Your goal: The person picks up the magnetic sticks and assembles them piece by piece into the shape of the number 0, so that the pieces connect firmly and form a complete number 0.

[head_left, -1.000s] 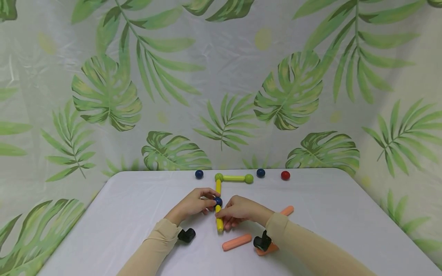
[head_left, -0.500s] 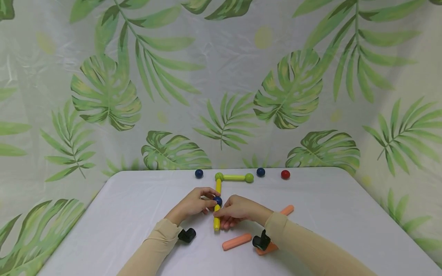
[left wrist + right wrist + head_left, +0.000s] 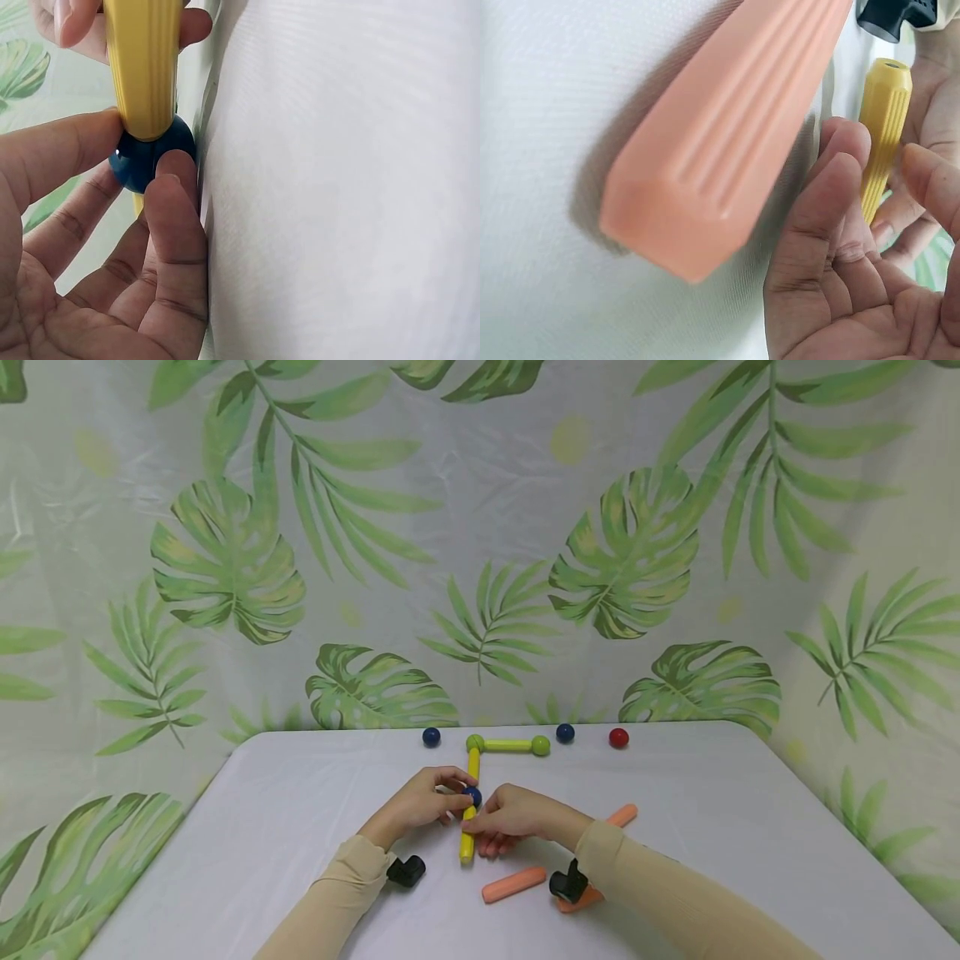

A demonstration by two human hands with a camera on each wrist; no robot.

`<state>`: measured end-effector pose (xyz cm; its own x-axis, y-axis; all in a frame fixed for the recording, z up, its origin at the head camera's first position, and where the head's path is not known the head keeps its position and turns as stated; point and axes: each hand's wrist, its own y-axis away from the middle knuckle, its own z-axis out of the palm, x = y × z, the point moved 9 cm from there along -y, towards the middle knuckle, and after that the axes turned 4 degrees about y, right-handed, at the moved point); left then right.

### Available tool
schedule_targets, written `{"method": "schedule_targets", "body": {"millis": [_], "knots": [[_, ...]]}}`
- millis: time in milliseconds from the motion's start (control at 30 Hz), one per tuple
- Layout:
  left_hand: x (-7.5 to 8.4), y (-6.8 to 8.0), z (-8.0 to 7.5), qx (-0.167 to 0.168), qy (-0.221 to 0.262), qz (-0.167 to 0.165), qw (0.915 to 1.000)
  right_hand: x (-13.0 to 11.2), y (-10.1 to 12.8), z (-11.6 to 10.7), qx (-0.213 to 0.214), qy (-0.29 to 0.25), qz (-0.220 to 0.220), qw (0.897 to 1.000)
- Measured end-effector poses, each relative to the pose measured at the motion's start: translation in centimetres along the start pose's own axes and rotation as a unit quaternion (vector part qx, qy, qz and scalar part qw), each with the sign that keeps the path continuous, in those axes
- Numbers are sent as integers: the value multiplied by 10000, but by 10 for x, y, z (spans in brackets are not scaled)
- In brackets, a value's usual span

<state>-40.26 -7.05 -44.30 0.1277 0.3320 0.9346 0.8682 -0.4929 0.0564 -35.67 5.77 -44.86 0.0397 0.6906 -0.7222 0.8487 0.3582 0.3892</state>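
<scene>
The left hand (image 3: 420, 802) pinches the blue ball (image 3: 472, 795) at table centre; the right hand (image 3: 513, 820) grasps the yellow stick (image 3: 467, 839) at its 6 o'clock. A tilted stick may slip off the ball, because their contact is small.

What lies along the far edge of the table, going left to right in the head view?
Dark blue ball → green ball → yellow-green ribbed stick → second green ball → second dark blue ball → red ball. The two green balls cap the stick's ends.
</scene>
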Motion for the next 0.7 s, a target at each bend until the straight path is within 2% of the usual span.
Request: {"method": "schedule_targets", "body": {"millis": [267, 433, 567, 700], "knots": [[-1, -1, -1, 70, -28, -53, 10000, -3, 6, -9, 11, 406, -387, 9984], [-3, -2, -1, 107, -29, -89, 9999, 2, 13, -24, 78, 331, -524, 9980], [-5, -3, 0, 116, -34, -161, 9998, 12, 13, -46, 385, 348, -436, 9977], [-6, -4, 0, 111, -36, -157, 9998, 22, 11, -79, 967, 552, -369, 9931]]}}
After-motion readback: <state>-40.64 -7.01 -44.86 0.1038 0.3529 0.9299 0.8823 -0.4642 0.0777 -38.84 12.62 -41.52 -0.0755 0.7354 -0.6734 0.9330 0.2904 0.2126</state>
